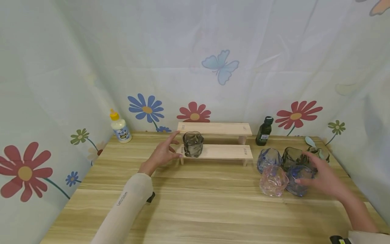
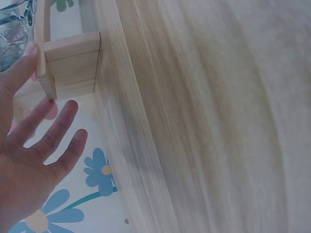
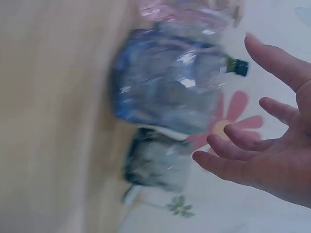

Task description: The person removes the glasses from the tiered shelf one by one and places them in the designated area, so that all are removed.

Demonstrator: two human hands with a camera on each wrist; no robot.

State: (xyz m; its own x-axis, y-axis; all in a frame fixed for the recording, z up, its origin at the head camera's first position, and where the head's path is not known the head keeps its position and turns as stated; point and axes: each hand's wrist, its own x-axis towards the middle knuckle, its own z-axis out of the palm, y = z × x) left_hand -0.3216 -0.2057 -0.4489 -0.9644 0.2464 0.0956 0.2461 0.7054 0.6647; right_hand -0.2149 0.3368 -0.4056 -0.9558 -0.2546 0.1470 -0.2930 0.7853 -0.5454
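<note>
A smoky grey glass tumbler [image 1: 193, 145] stands at the left end of the lower step of a small wooden two-step rack [image 1: 225, 152]. Beside that end is my left hand [image 1: 162, 153], fingers spread; in the left wrist view the thumb and a fingertip are at the step's edge. Over on the right, my right hand [image 1: 324, 174] hovers with fingers apart at a blue glass [image 1: 300, 181], nothing in its grasp. Around it stand a pink glass [image 1: 273, 181], another blue glass [image 1: 269, 160], a dark grey glass [image 1: 293, 156] and a further dark glass [image 1: 324, 154].
A dark green bottle [image 1: 264, 131] is right of the rack. At the back left stands a white bottle with a yellow cap [image 1: 121, 128]. A pale spoon [image 1: 310, 141] leans in the rearmost dark glass. Flower-printed cloth [image 1: 219, 34] hangs behind the wooden table [image 1: 201, 210].
</note>
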